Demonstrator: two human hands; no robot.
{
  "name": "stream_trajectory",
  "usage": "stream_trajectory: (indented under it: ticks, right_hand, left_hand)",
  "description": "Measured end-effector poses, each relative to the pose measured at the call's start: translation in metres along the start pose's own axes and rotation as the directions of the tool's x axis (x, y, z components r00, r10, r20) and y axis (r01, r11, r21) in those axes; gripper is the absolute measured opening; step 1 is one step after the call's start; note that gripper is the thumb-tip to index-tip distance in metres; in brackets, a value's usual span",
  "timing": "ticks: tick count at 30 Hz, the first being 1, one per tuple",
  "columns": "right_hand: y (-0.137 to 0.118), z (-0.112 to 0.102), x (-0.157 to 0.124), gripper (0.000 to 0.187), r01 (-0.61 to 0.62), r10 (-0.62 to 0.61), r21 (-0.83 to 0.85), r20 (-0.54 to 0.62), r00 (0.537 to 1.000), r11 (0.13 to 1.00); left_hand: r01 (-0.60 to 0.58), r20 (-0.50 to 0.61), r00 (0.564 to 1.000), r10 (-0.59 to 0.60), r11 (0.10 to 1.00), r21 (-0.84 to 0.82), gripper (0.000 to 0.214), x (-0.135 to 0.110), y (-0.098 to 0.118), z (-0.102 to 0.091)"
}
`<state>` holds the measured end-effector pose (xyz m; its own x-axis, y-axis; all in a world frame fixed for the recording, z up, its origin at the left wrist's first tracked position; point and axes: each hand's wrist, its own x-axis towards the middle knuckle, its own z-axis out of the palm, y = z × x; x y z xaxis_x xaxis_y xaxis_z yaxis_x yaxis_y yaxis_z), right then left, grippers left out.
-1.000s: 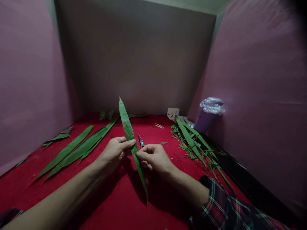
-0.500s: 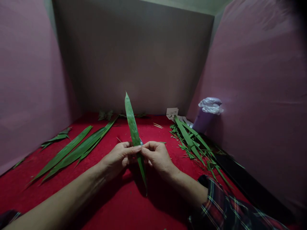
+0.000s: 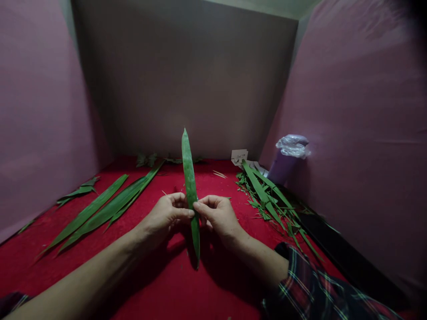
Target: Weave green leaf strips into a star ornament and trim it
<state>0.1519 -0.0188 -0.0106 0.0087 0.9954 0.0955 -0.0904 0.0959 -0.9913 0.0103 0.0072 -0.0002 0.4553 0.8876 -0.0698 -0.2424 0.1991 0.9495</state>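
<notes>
A long, pointed green leaf (image 3: 189, 178) stands nearly upright between my hands, in the middle of the view. My left hand (image 3: 168, 215) pinches it from the left, thumb on its near face. From the right, my right hand (image 3: 218, 218) grips the same leaf, with the thumb and fingertips at its edge. Its lower tip hangs below both hands. The fingers behind the leaf are partly hidden, and a small shiny spot shows there by the right fingertips.
Long cut leaves (image 3: 106, 211) lie at left on the red cloth (image 3: 160, 284). At right is a pile of leaves and sprigs (image 3: 267, 195). Behind stand a purple container (image 3: 283, 166) topped with clear plastic and a white card (image 3: 239, 154). Several thin sticks (image 3: 219, 174) lie near the back.
The leaf has turned from a leftward lean to nearly upright, its top moving right and its lower tip left. The left thumb has slid slightly down and left; both hands still hold it.
</notes>
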Motion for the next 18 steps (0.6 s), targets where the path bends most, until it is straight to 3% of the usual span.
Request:
stream_trajectory:
  ticks: [8,18]
  right_hand:
    - [0.0041,0.0008,-0.0003,0.025,-0.086,0.083,0.041,0.079,0.993,0.995]
    - [0.0033,0.0016,-0.0002,0.021,-0.045,0.042,0.042,0.059,0.997,0.998]
  left_hand:
    - [-0.094,-0.172,0.981,0.095,0.995,0.012,0.018,0.0012,0.0085,-0.0015]
    - [-0.082,-0.111,0.991,0.076,0.995,-0.054,0.018,0.0007,0.0107,0.0008]
